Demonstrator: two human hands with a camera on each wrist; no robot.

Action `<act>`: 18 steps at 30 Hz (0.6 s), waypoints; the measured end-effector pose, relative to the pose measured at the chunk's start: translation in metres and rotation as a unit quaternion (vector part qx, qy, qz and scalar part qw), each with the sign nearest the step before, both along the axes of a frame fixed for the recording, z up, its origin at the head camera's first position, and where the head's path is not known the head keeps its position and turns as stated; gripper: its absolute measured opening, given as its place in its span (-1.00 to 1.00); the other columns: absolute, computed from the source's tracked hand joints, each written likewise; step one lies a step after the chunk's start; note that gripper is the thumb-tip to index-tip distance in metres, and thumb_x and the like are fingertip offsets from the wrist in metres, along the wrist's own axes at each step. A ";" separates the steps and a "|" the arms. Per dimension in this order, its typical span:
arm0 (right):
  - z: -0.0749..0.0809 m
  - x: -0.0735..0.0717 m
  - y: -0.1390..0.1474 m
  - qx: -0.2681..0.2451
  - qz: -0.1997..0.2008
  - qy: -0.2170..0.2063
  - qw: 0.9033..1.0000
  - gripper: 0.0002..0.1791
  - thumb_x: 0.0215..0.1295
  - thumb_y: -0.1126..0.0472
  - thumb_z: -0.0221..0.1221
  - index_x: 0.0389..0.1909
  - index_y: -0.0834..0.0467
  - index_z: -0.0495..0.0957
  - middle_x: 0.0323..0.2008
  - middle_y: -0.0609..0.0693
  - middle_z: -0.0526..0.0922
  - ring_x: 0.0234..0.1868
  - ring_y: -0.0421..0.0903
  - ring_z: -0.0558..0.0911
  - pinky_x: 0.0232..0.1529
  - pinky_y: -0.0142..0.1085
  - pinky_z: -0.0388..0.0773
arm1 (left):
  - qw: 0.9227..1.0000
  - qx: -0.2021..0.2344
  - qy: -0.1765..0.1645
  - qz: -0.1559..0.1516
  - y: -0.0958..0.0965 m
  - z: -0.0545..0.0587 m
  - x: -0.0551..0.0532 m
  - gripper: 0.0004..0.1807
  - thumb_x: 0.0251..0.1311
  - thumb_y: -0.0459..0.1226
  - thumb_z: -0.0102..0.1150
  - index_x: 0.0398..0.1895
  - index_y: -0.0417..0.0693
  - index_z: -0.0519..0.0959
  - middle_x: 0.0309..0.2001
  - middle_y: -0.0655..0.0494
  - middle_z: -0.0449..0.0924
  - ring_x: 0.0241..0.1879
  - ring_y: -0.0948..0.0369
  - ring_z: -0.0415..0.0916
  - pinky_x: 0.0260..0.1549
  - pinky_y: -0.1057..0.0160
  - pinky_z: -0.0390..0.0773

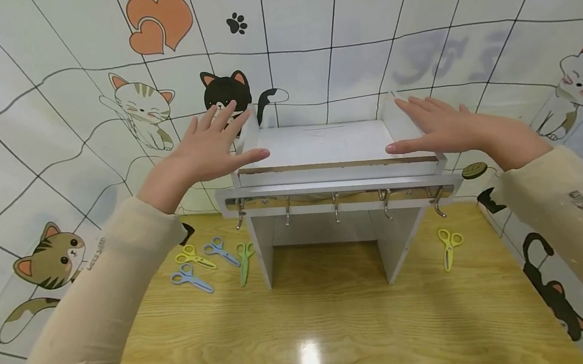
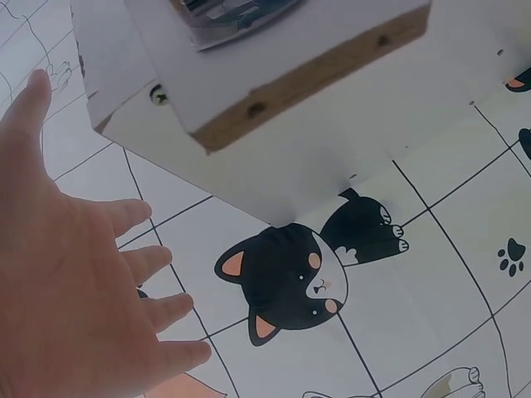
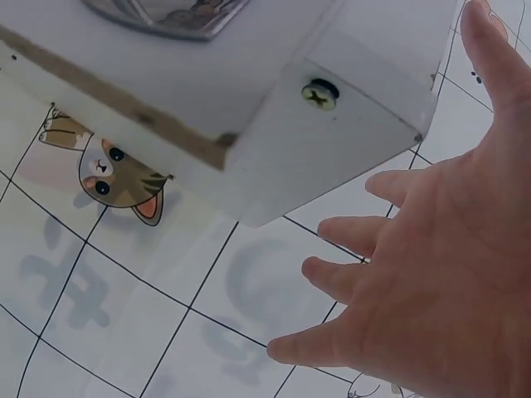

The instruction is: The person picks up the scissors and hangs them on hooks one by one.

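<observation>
A small white shelf unit (image 1: 319, 143) stands against the wall, with a row of metal hooks (image 1: 335, 207) along its front rail. My left hand (image 1: 210, 146) hovers by the shelf's left side panel, fingers straight and spread. Opposite it, my right hand (image 1: 442, 124) is held out by the right side panel, also with straight fingers. Both palms are bare of any object. In the left wrist view the fingers of the left hand (image 2: 83, 290) stand apart from the white panel. The right wrist view has the right hand (image 3: 448, 274) beside a panel corner with a screw (image 3: 319, 95).
On the wooden table (image 1: 305, 317), left of the shelf, lie yellow scissors (image 1: 201, 260), two blue scissors (image 1: 227, 255) and green scissors (image 1: 245, 270). Another pair of yellow scissors (image 1: 448, 253) lies to the right. A cat-patterned wall covering (image 1: 296, 21) surrounds the table at back and sides.
</observation>
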State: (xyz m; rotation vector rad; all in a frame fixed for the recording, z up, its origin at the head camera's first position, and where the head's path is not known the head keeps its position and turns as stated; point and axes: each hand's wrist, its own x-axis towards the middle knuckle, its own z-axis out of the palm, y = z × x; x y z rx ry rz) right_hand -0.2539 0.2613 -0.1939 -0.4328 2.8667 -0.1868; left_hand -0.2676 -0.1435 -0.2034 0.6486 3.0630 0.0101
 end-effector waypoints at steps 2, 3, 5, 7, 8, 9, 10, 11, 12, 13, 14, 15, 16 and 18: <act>-0.001 0.001 0.003 -0.001 -0.003 0.002 1.000 0.18 0.29 -0.50 -0.06 0.57 -0.03 -0.56 0.58 0.28 -0.47 0.54 0.45 -0.37 0.22 0.63 -0.39 | 1.000 -0.001 0.001 -0.002 -0.002 -0.001 0.000 0.04 0.23 0.50 -0.32 0.61 0.30 -0.38 0.62 0.09 -0.57 0.60 -0.11 -0.58 0.50 -0.30 -0.41; -0.001 0.001 0.005 -0.003 -0.005 0.003 1.000 0.18 0.29 -0.50 -0.06 0.58 -0.02 -0.55 0.58 0.29 -0.46 0.54 0.46 -0.36 0.22 0.64 -0.39 | 1.000 -0.001 0.000 -0.004 -0.003 -0.002 0.001 0.04 0.24 0.50 -0.32 0.61 0.29 -0.38 0.62 0.09 -0.58 0.60 -0.11 -0.58 0.50 -0.30 -0.41; -0.002 0.002 0.009 -0.005 -0.008 0.003 1.000 0.19 0.29 -0.50 -0.06 0.58 -0.01 -0.55 0.57 0.31 -0.46 0.54 0.46 -0.36 0.22 0.64 -0.39 | 1.000 0.001 -0.001 -0.008 -0.005 -0.002 0.003 0.04 0.25 0.48 -0.30 0.61 0.27 -0.37 0.62 0.09 -0.58 0.60 -0.12 -0.59 0.50 -0.30 -0.41; -0.003 0.003 0.013 -0.007 -0.010 0.005 1.000 0.18 0.29 -0.50 -0.06 0.58 0.00 -0.54 0.57 0.34 -0.44 0.54 0.46 -0.34 0.21 0.64 -0.38 | 1.000 0.006 -0.001 -0.014 -0.006 -0.003 0.005 0.04 0.26 0.47 -0.28 0.62 0.24 -0.34 0.63 0.08 -0.56 0.59 -0.13 -0.58 0.50 -0.30 -0.41; -0.004 0.003 0.015 -0.009 -0.010 0.005 1.000 0.18 0.30 -0.49 -0.06 0.58 0.00 -0.53 0.57 0.34 -0.44 0.53 0.46 -0.34 0.21 0.64 -0.38 | 1.000 0.008 0.000 -0.016 -0.007 -0.003 0.007 0.04 0.27 0.46 -0.27 0.62 0.22 -0.33 0.63 0.08 -0.55 0.60 -0.13 -0.58 0.51 -0.30 -0.41; -0.004 0.003 0.017 -0.009 -0.011 0.005 1.000 0.18 0.30 -0.49 -0.06 0.58 0.00 -0.53 0.57 0.34 -0.44 0.53 0.46 -0.34 0.21 0.64 -0.37 | 1.000 0.009 0.001 -0.019 -0.007 -0.003 0.009 0.03 0.28 0.45 -0.25 0.62 0.21 -0.31 0.63 0.08 -0.54 0.60 -0.13 -0.57 0.51 -0.29 -0.40; -0.005 0.003 0.019 -0.010 -0.012 0.005 1.000 0.17 0.30 -0.49 -0.06 0.58 0.00 -0.53 0.57 0.34 -0.44 0.53 0.46 -0.35 0.21 0.64 -0.37 | 1.000 0.010 0.004 -0.022 -0.008 -0.003 0.010 0.03 0.28 0.44 -0.24 0.63 0.18 -0.29 0.63 0.07 -0.53 0.60 -0.14 -0.56 0.51 -0.29 -0.40; -0.005 0.003 0.021 -0.011 -0.012 0.006 1.000 0.17 0.31 -0.48 -0.06 0.59 0.01 -0.52 0.57 0.35 -0.43 0.54 0.46 -0.34 0.21 0.64 -0.35 | 1.000 0.010 0.007 -0.026 -0.008 -0.004 0.012 0.03 0.28 0.44 -0.23 0.63 0.17 -0.28 0.63 0.08 -0.53 0.60 -0.14 -0.55 0.52 -0.28 -0.39; -0.006 0.004 0.023 -0.012 -0.013 0.005 1.000 0.17 0.31 -0.47 -0.06 0.59 0.02 -0.51 0.57 0.35 -0.43 0.53 0.46 -0.34 0.21 0.64 -0.35 | 0.999 0.010 0.010 -0.028 -0.008 -0.004 0.013 0.04 0.28 0.44 -0.22 0.63 0.16 -0.27 0.63 0.08 -0.53 0.60 -0.14 -0.53 0.52 -0.27 -0.38; -0.007 0.004 0.025 -0.015 -0.014 0.004 1.000 0.16 0.31 -0.47 -0.06 0.59 0.02 -0.50 0.56 0.35 -0.43 0.53 0.47 -0.34 0.21 0.65 -0.35 | 0.999 0.010 0.012 -0.031 -0.008 -0.005 0.015 0.04 0.28 0.43 -0.21 0.63 0.16 -0.26 0.63 0.09 -0.53 0.60 -0.14 -0.52 0.52 -0.27 -0.37; -0.008 0.004 0.027 -0.017 -0.015 0.004 1.000 0.16 0.32 -0.46 -0.05 0.59 0.03 -0.50 0.56 0.36 -0.43 0.53 0.47 -0.34 0.20 0.65 -0.34 | 0.999 0.009 0.015 -0.034 -0.009 -0.006 0.016 0.04 0.28 0.43 -0.19 0.63 0.16 -0.25 0.63 0.10 -0.52 0.60 -0.14 -0.51 0.52 -0.27 -0.36; -0.009 0.004 0.029 -0.019 -0.016 0.003 1.000 0.16 0.32 -0.46 -0.05 0.59 0.03 -0.50 0.56 0.35 -0.43 0.53 0.47 -0.34 0.20 0.65 -0.34 | 0.999 0.010 0.019 -0.038 -0.009 -0.007 0.017 0.04 0.27 0.43 -0.18 0.63 0.15 -0.24 0.63 0.10 -0.52 0.60 -0.14 -0.50 0.52 -0.27 -0.35; -0.009 0.004 0.031 -0.020 -0.018 0.003 1.000 0.16 0.32 -0.45 -0.05 0.59 0.03 -0.49 0.56 0.35 -0.43 0.53 0.47 -0.33 0.20 0.65 -0.34 | 0.999 0.010 0.021 -0.040 -0.009 -0.007 0.019 0.04 0.27 0.43 -0.17 0.63 0.16 -0.23 0.63 0.10 -0.52 0.61 -0.13 -0.50 0.52 -0.27 -0.34; -0.011 0.004 0.036 -0.022 -0.021 0.004 1.000 0.16 0.32 -0.45 -0.04 0.59 0.05 -0.49 0.56 0.37 -0.40 0.53 0.48 -0.31 0.19 0.66 -0.33 | 0.999 0.012 0.023 -0.044 -0.009 -0.009 0.021 0.03 0.27 0.42 -0.16 0.63 0.18 -0.23 0.63 0.11 -0.51 0.61 -0.11 -0.49 0.53 -0.27 -0.32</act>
